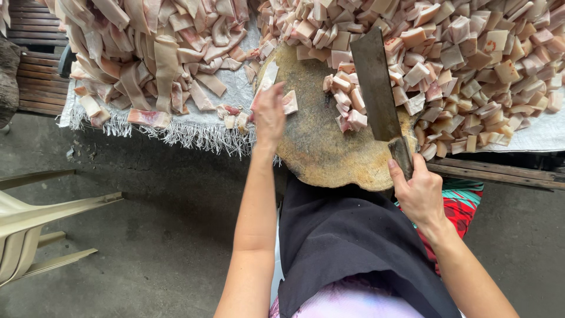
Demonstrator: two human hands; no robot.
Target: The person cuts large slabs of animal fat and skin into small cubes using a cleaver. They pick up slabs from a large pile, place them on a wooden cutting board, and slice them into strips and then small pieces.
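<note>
**Inspector:** Hands first. Report both.

**Assistant:** Right hand (419, 191) is clamped around the handle of a broad cleaver (376, 88), at the near right edge of the round chopping block (329, 159). The blade lies pointing away from the person, its flat side showing, across the right half of the block. Left hand (269, 115) sits at the block's left edge, fingers loosely curled and partly open, touching a pale strip of fatty meat (268, 76) that runs up toward the far edge. Whether it grips the strip or merely rests on it, I cannot tell.

**Inspector:** Holders and contents, largest down.

**Assistant:** No bowls or trays in view. A white woven sheet with a fringed edge (235, 88) covers the slatted table. On its right portion, a large heap of cut meat cubes (471, 59), spreading to the far right corner. On its left portion, a pile of long uncut strips (147, 53), some reaching the sheet's near edge. The block carries a small cluster of fresh-cut cubes (347, 100) just left of the blade, touching it, and a single cube (289, 103) just beside the left hand.

**Inspector:** Surroundings?

**Assistant:** Beige plastic chair (35, 229) on the concrete floor, lower left, well apart from the table.
</note>
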